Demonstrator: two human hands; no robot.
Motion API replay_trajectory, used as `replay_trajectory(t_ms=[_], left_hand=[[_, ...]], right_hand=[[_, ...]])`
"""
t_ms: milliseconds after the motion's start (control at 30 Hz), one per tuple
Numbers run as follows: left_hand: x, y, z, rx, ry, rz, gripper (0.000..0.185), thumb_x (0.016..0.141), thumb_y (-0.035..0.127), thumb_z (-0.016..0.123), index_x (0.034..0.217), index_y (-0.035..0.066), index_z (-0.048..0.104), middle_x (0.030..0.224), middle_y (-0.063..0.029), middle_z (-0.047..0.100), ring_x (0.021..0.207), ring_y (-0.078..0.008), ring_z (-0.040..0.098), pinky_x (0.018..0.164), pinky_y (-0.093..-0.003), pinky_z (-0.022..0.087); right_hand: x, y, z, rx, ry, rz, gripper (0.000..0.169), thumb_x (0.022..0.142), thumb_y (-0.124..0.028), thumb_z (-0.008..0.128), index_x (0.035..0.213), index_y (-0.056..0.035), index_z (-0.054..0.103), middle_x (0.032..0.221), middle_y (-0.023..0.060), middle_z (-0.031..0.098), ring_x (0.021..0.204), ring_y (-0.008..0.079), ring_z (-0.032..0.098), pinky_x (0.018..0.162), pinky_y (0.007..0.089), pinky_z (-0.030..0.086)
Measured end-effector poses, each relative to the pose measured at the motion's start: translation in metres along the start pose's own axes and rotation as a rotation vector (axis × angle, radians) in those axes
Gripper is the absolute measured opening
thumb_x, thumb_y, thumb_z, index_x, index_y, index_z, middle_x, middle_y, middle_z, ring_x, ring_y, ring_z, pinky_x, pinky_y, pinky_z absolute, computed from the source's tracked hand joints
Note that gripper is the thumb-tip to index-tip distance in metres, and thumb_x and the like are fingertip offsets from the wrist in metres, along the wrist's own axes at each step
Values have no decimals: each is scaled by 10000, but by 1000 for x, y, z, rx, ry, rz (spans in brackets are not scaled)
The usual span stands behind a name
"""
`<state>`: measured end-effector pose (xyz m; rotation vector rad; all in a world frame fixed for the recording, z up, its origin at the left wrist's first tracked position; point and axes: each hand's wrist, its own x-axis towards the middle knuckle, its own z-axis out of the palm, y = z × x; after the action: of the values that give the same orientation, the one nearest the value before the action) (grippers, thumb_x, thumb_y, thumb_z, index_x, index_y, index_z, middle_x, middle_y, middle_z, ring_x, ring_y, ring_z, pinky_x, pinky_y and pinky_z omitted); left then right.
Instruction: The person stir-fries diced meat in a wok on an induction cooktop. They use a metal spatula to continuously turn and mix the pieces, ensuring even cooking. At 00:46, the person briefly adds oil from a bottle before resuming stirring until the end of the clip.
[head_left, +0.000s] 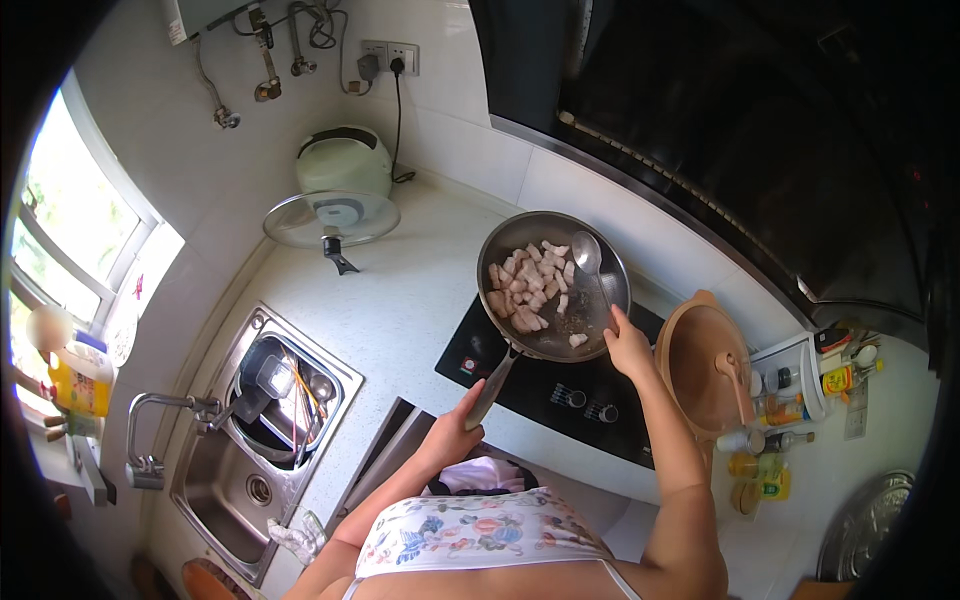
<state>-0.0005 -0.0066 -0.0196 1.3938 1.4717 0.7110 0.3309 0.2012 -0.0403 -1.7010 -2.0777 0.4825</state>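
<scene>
My left hand (454, 427) grips the handle (495, 382) of a dark frying pan (546, 226). The pan stands over the back of a black glass cooktop (534, 390); whether its base touches the glass is hidden. Pale chunks of meat (529, 281) cluster on the pan's left side, with a few loose bits to the right. Between the fingers of my right hand (628, 346) is the handle of a metal spoon (586, 253). The spoon's bowl lies inside the pan near the far rim, to the right of the meat.
Right of the cooktop sits a brown lidded pot (701, 367), close to my right forearm, with several bottles beyond. A glass lid (330, 219) stands before a green rice cooker (345, 161). Cookware fills one basin of the sink (225, 502). A range hood (712, 112) overhangs the back.
</scene>
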Motion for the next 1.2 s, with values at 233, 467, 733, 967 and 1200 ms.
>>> replay_trajectory(t_ms=[233,467,733,967,1200], left_hand=[[0,6,-3,58,-17,-32,846,797,92,579,1542,235,207,1007,-329,641,965,-481,630,863,-477,497],[-3,8,-4,36,-17,-63,832,802,93,575,1542,215,215,1060,-324,631,1006,-470,624,883,-463,493],[-2,13,-5,-7,-36,-83,813,805,86,571,1542,198,247,1216,-305,599,1113,-443,607,952,-414,473],[-2,4,-2,30,11,-12,827,802,84,577,1540,224,231,1079,-320,637,1012,-477,626,894,-455,497],[-1,5,-3,29,-6,-17,827,804,85,575,1541,220,226,1092,-326,629,1042,-473,615,914,-454,488]], right_hand=[[-6,-81,-15,560,-490,318,618,937,-153,589,1503,-110,347,1274,97,639,497,106,492,414,257,399],[-82,-86,-65,13,-142,-284,608,917,-178,619,1479,-171,387,1053,165,666,679,307,664,592,428,527],[-153,-142,-53,-337,-239,-142,558,916,-206,579,1454,-187,432,788,160,605,586,342,640,563,438,551],[-83,-102,-27,-428,-135,-12,545,925,-195,540,1455,-172,416,839,195,619,658,383,650,627,475,553],[14,-81,-24,-377,-19,-10,499,917,-219,570,1403,-172,470,950,199,659,838,375,673,740,489,544]])
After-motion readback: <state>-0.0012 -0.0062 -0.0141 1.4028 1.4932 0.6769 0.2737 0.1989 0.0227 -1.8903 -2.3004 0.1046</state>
